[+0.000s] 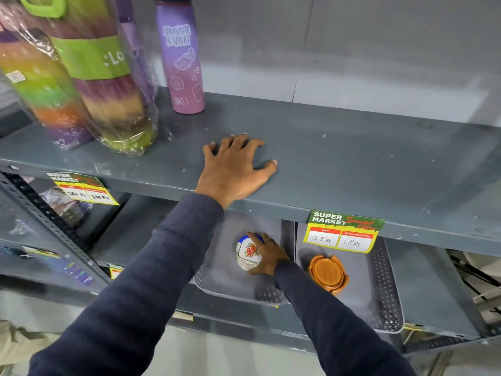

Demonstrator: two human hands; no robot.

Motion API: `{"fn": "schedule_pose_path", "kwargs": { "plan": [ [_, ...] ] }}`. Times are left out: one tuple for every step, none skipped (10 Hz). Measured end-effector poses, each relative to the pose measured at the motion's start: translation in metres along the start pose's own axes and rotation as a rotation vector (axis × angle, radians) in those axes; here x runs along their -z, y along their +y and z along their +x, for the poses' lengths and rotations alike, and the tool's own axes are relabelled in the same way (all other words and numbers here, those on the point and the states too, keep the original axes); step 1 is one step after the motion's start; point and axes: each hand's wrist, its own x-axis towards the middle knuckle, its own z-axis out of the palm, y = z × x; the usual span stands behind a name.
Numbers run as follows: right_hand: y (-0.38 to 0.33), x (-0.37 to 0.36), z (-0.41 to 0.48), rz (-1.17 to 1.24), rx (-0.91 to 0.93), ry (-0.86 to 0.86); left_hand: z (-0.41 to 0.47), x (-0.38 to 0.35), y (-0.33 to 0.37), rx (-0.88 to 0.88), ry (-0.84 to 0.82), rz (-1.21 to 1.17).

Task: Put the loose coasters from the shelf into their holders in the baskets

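My left hand [233, 169] lies flat on the upper grey shelf [352, 164], fingers spread, holding nothing. On the lower shelf, my right hand [267, 255] grips a white floral coaster set with a blue rim [248, 253], standing in the left grey basket [217, 280]. An orange round coaster set in its orange holder [328, 272] sits in the right grey basket [379, 294]. No loose coaster shows on the upper shelf.
A purple-pink bottle [184, 58] and plastic-wrapped striped bottles [89, 77] stand at the upper shelf's left. A price tag [343, 232] hangs on the shelf edge above the right basket. A second tag [81, 188] hangs further left.
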Motion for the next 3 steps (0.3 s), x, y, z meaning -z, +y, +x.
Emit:
{"fn": "schedule_pose_path", "kwargs": {
  "plan": [
    [-0.003,0.002,-0.005,-0.012,-0.007,0.001,0.000,0.000,0.001,-0.004,-0.014,-0.016],
    [-0.006,0.005,-0.010,-0.044,-0.016,-0.063,-0.001,0.000,0.001,-0.003,-0.004,-0.028],
    [-0.014,0.010,-0.016,-0.039,-0.014,-0.063,-0.001,0.001,0.001,-0.009,-0.006,-0.037]
  ]
}}
